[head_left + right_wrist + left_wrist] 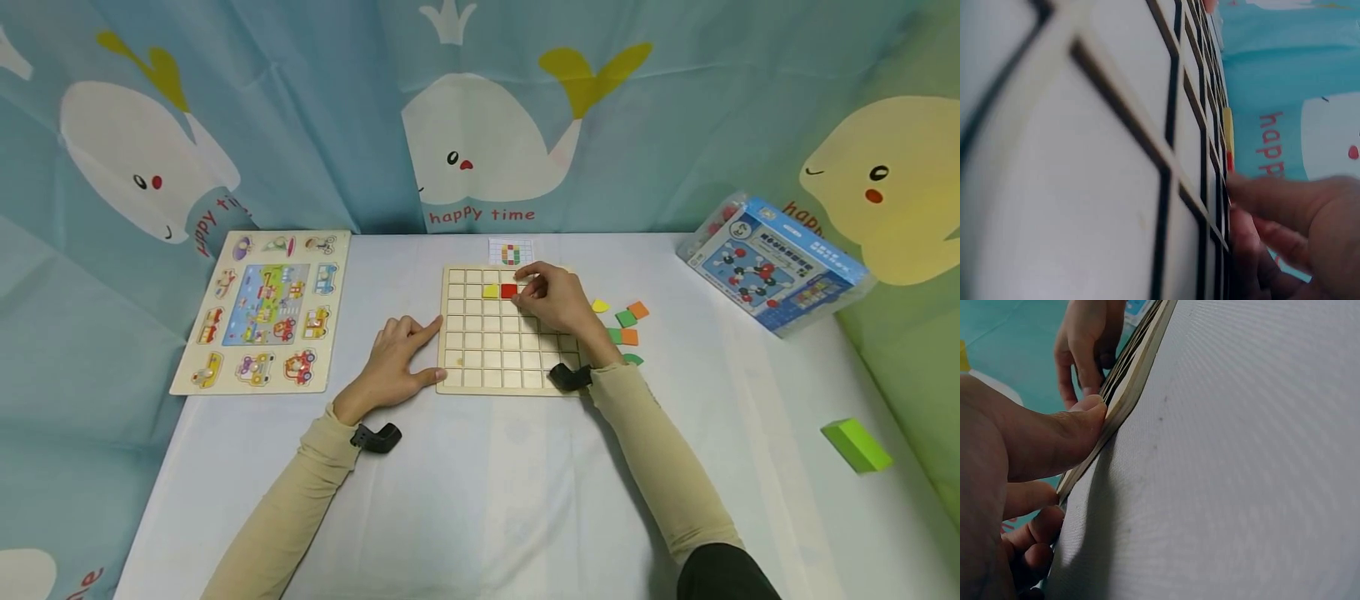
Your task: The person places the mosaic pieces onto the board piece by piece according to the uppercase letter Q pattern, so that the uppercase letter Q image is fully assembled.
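Note:
A wooden grid board [472, 382] lies flat on the table. A yellow tile [490, 291] and a red square tile [509, 291] are side by side in its upper rows. My right hand [553, 300] reaches over the board, its thumb and forefinger pinching the red tile at its right side. In the right wrist view, the thumb [1272, 197] meets the red tile's edge; the other fingertips are partly hidden. My left hand [397, 362] rests at the board's left edge, thumb and forefinger spread. From the left wrist, its thumb [1054, 434] presses the board's corner.
A small pattern card [511, 252] lies behind the board. To its right are loose orange [638, 310] and green tiles [626, 318] and a yellow piece [600, 306]. A picture puzzle [330, 250] lies left; a blue box [776, 262] and green block [857, 445] are right.

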`<state>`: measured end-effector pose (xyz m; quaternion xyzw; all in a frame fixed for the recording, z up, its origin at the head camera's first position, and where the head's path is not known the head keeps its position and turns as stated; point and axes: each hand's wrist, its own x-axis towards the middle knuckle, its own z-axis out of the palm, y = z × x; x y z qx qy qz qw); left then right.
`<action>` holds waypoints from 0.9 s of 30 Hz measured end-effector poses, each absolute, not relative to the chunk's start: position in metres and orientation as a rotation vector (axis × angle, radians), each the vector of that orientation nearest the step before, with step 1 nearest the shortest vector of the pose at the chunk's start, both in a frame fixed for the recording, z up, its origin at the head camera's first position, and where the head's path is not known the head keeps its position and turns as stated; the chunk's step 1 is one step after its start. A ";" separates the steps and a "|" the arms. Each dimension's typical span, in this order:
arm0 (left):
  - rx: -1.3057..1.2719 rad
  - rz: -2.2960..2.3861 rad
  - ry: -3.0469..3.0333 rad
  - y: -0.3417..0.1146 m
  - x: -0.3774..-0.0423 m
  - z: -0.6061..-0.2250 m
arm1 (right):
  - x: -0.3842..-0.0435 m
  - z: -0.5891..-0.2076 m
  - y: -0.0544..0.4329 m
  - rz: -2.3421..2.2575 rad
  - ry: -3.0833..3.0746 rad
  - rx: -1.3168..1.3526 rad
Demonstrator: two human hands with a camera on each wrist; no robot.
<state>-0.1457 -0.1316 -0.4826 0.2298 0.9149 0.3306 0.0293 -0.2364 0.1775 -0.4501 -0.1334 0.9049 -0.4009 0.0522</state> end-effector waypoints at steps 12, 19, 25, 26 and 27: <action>0.724 1.018 2.829 -0.132 -0.146 -0.483 | -0.224 -0.419 0.238 -1.132 2.821 -0.263; 0.729 1.039 2.813 -0.131 -0.147 -0.485 | -0.207 -0.413 0.272 -0.933 2.857 -0.156; 0.713 1.046 2.828 -0.131 -0.146 -0.487 | -0.205 -0.416 0.278 -0.828 2.788 -0.031; 0.712 1.047 2.830 -0.131 -0.146 -0.487 | -0.205 -0.417 0.277 -0.821 2.777 -0.016; 0.715 1.048 2.830 -0.131 -0.146 -0.487 | -0.205 -0.418 0.277 -0.815 2.771 -0.004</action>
